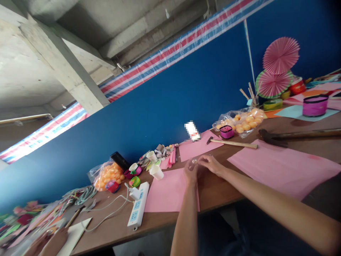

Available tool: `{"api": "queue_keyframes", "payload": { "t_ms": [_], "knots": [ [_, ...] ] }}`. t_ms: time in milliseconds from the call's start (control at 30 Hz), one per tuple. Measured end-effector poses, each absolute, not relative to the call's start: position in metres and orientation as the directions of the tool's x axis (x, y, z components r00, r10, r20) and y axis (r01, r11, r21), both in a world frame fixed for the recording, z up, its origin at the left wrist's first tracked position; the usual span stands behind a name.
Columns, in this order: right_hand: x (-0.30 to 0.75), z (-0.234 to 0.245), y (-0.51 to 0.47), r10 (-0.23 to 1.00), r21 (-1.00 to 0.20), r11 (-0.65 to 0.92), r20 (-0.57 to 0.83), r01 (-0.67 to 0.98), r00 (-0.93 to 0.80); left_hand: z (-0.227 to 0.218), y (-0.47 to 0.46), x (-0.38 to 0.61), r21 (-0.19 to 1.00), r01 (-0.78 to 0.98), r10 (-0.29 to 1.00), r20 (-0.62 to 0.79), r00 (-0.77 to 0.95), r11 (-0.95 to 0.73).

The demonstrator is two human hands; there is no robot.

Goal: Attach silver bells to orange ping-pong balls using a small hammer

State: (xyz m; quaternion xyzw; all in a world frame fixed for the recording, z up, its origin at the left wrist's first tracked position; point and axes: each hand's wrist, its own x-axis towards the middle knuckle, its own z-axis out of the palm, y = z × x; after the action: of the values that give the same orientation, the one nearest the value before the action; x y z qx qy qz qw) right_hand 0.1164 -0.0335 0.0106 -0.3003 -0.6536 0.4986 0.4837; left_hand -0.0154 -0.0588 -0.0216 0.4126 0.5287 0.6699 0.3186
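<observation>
My left hand (190, 172) is over the right edge of a pink paper sheet (167, 192). Its fingers close on a small, shiny whitish object (194, 161), too small and blurred to name. From the right, my right hand (212, 165) meets it, with thumb and fingers pinched at the same small object. Behind the hands lies another pink sheet (189, 151). A white paper cup (156, 172) stands to the left on the near sheet.
A white power strip (138, 205) with a plug and cable lies left. Hammers (234, 143), a large pink sheet (282, 167) and bags of orange balls (110, 176) are on the brown table (112, 227). At far left, another person's hands (52, 238) are working.
</observation>
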Motion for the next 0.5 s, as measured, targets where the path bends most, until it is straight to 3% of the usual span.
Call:
{"api": "queue_keyframes", "payload": {
  "t_ms": [500],
  "knots": [
    [0.1150,0.0064,-0.0303,0.866,-0.942,0.331,0.323,-0.048,-0.382,-0.0218,-0.0561,-0.0148,0.969,-0.020,0.872,0.212,-0.440,-0.246]
  ]
}}
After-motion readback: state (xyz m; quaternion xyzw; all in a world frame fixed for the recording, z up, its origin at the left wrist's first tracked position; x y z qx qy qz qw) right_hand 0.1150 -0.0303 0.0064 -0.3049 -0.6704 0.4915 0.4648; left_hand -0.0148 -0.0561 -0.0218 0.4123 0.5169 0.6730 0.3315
